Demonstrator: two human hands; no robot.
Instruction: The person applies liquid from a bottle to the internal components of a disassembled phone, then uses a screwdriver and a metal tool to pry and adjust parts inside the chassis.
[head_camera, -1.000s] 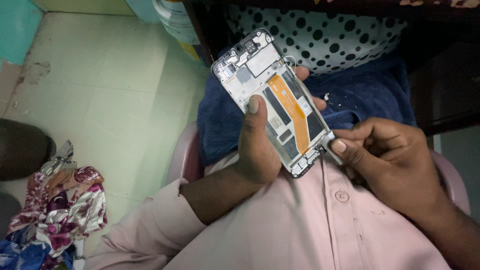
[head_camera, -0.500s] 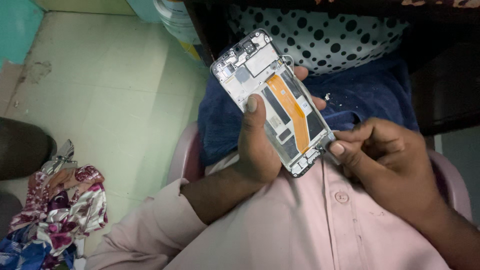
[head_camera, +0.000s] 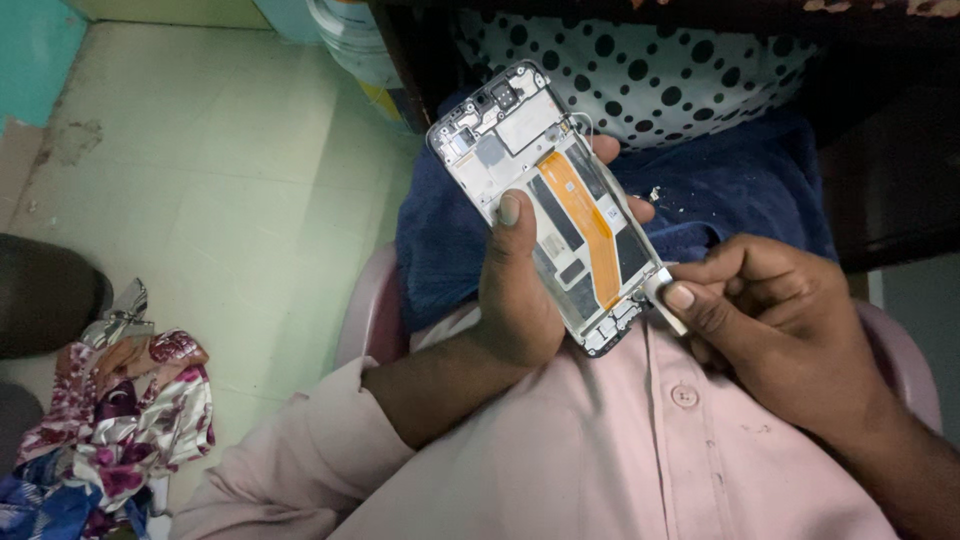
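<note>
Head view, looking down at lap.

Left hand (head_camera: 520, 300): grip wrapped around an opened phone frame (head_camera: 560, 200), back cover off, thumb pressed flat on its inner face, fingertips showing past the right edge. Frame held tilted, camera end far-left, bottom end near-right, above the lap. Inside: orange flex ribbon (head_camera: 585, 225) running lengthwise, dark slots beside it, silver shield plates at the far end.

Right hand (head_camera: 780, 320): thumb and forefinger pressed together, pinching a small flat pale tool (head_camera: 668, 300) (kind cannot be told; most of it hidden by the fingers). Tool tip touches the frame's lower right edge, near the bottom corner.

Under the phone: dark blue towel (head_camera: 740, 200) over the lap, a few pale specks on it. Far side: white cloth with black dots (head_camera: 680, 70). Near: pink shirt (head_camera: 620, 450) with button.

Left: pale green floor (head_camera: 220, 180), crumpled floral cloth (head_camera: 110, 410) near-left, base of a pale container (head_camera: 350, 40) far.
</note>
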